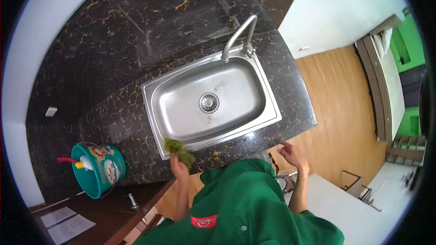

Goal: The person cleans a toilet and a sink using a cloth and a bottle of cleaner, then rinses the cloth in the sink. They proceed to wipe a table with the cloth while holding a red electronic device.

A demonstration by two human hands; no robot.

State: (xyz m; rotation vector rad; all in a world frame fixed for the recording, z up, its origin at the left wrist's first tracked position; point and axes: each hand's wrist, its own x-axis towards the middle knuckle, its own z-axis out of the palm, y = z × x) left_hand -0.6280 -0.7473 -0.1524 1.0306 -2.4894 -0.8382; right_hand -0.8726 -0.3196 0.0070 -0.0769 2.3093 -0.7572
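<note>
A: Report the state of my left grip [180, 169].
B: I have it closed around a green cloth [181, 152]. The cloth extends ahead of the grip, over the near left corner of the sink [236, 90].
A: And my right grip [294, 155]?
B: Partly open, fingers loosely bent, with nothing visible in it. It is positioned by the front edge of the table [129, 129]; I cannot tell whether the fingertips make contact.
A: State the fittings ahead of the left grip.
B: The drain [209, 103] is ahead and to its right, in the basin. The curved faucet [240, 36] is farther out in the same direction, at the far right corner of the sink.
A: And to the left of that grip?
B: A teal bucket [93, 185], well apart from it. The bucket contains a white bottle with a yellow cap [86, 163]. A red item [67, 159] projects over the bucket's left rim.
</note>
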